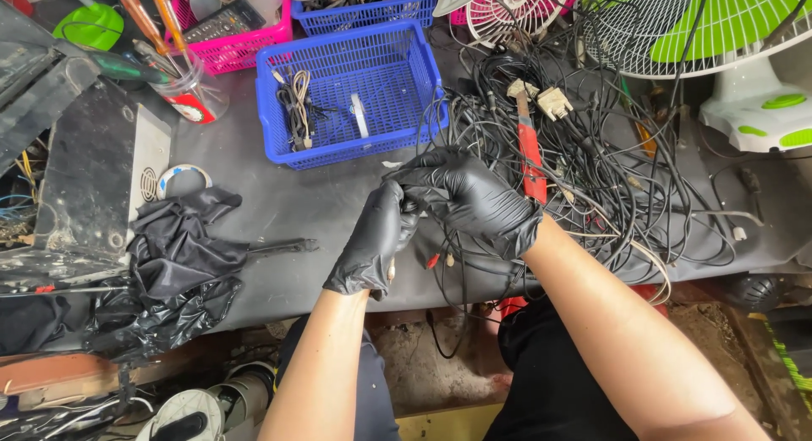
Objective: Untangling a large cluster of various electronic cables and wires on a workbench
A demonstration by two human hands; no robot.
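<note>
The thin black cable [423, 217] sits pinched between both black-gloved hands, just in front of the blue plastic mesh basket [355, 90] on the dark grey tabletop [279, 204]. From the grip it trails right, into the tangled heap of black wires [592, 153] right of the basket. The right hand [469, 196] is nearer that heap, curled over the cable; the left hand [372, 238] stands upright, fingers closed on the same strand

Bare worktop [279, 204] is lying open between blue basket [355, 90] and near edge; cable tangle [592, 162] is blocking the right side, black plastic bag [182, 263] is crowding the left edge.
</note>
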